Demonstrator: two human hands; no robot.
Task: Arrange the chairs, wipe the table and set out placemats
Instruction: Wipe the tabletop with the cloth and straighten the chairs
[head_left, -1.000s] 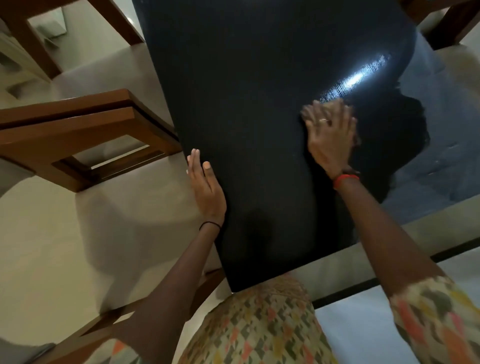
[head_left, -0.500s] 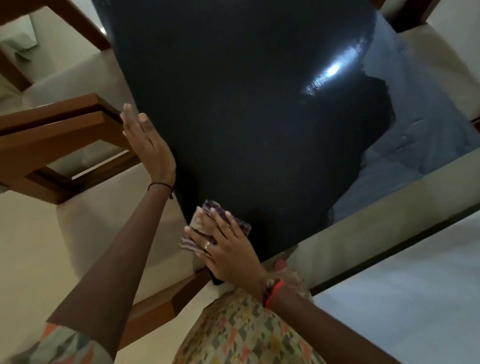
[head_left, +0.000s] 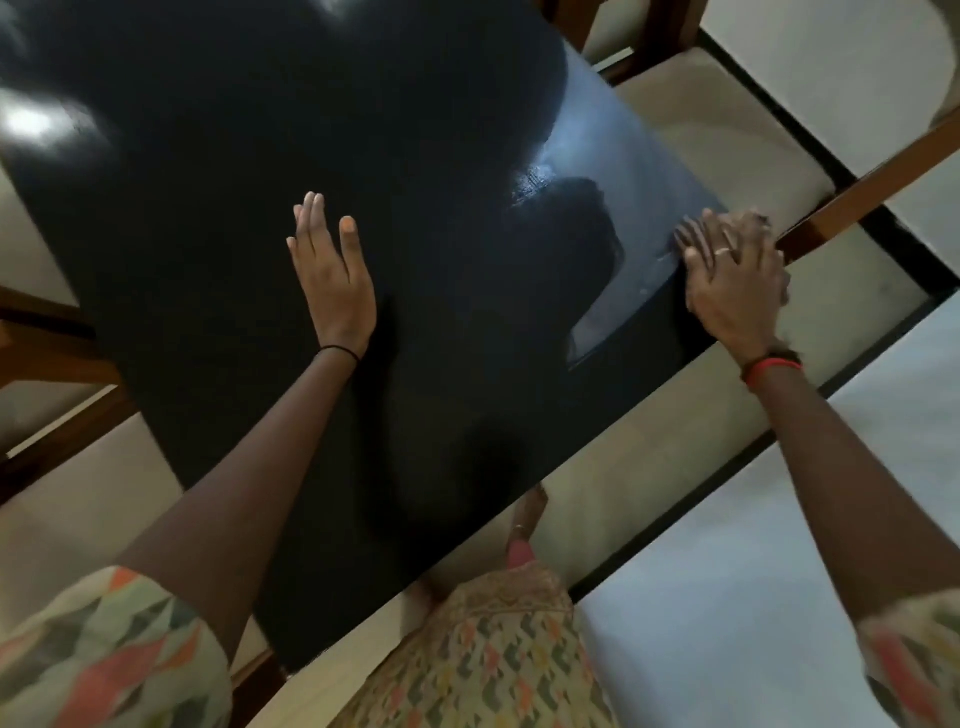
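The glossy black table fills the middle of the head view, with a damp, streaky patch near its right edge. My left hand lies flat on the tabletop, fingers straight, holding nothing. My right hand presses down at the table's right edge, fingers spread over a wiping cloth. Only a blurred bit of the cloth shows past the fingertips. A wooden chair with a cream seat stands close against that right edge, next to my right hand.
Another wooden chair with a cream cushion sits along the table's left side. A third chair frame shows at the top right. My patterned clothing meets the table's near corner. Pale floor lies to the lower right.
My right hand swept with the cloth from the near left corner across to the right edge. My left hand moved from the table's left edge onto the tabletop.
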